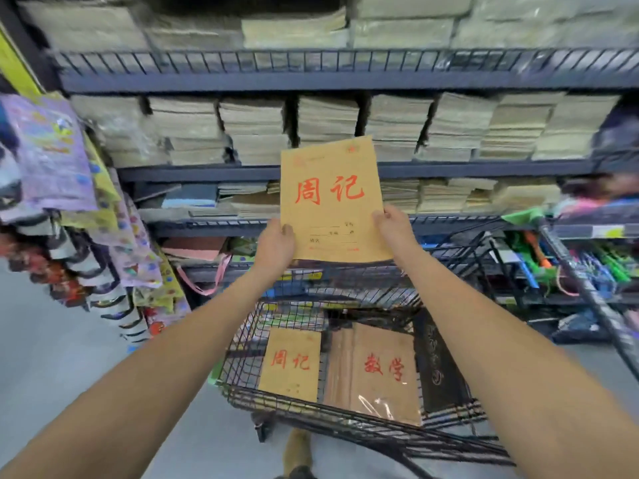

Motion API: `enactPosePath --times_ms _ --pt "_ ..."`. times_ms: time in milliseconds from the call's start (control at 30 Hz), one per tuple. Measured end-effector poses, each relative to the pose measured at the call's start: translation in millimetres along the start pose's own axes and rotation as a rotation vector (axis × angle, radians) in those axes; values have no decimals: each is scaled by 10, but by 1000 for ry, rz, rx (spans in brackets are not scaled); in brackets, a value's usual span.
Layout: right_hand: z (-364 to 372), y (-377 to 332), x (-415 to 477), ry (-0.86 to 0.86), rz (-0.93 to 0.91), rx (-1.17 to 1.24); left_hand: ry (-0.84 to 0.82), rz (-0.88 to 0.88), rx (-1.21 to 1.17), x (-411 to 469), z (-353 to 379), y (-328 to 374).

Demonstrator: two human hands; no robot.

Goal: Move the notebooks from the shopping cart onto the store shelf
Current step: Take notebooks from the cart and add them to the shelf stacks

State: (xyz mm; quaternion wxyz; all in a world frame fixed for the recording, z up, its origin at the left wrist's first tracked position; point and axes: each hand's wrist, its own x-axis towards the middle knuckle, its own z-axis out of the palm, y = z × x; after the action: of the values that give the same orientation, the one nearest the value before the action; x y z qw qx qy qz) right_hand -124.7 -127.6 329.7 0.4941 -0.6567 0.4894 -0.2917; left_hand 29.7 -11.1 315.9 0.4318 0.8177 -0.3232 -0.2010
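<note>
A tan notebook (pixel 330 198) with red characters is held upright in front of the shelf, above the cart. My left hand (pixel 275 245) grips its lower left edge, thumb on the cover. My right hand (pixel 394 229) grips its lower right edge. Below, the black wire shopping cart (pixel 345 414) holds another tan notebook (pixel 292 363) with the same red characters, a wrapped tan pack (pixel 378 373) with different red characters, and a black book (pixel 437 368) standing at the right. The dark metal store shelf (pixel 345 81) carries stacks of tan notebooks on several levels.
Colourful packaged goods (pixel 55 150) hang on a rack at the left. Pens and bright stationery (pixel 587 264) fill a shelf at the right. A slanted metal bar (pixel 594 299) crosses the right side. Grey floor (pixel 52 340) lies at the lower left.
</note>
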Motion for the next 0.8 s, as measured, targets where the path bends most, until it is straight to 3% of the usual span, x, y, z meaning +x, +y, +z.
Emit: enactPosePath --times_ms 333,600,800 --pt "-250 -1197 77 128 -294 72 173 218 -183 156 -631 926" --pt "-204 -1801 374 156 -387 50 207 208 -317 520 -1009 1320" --pt "-13 -2165 738 157 -359 46 230 248 -317 974 -1265 1475"
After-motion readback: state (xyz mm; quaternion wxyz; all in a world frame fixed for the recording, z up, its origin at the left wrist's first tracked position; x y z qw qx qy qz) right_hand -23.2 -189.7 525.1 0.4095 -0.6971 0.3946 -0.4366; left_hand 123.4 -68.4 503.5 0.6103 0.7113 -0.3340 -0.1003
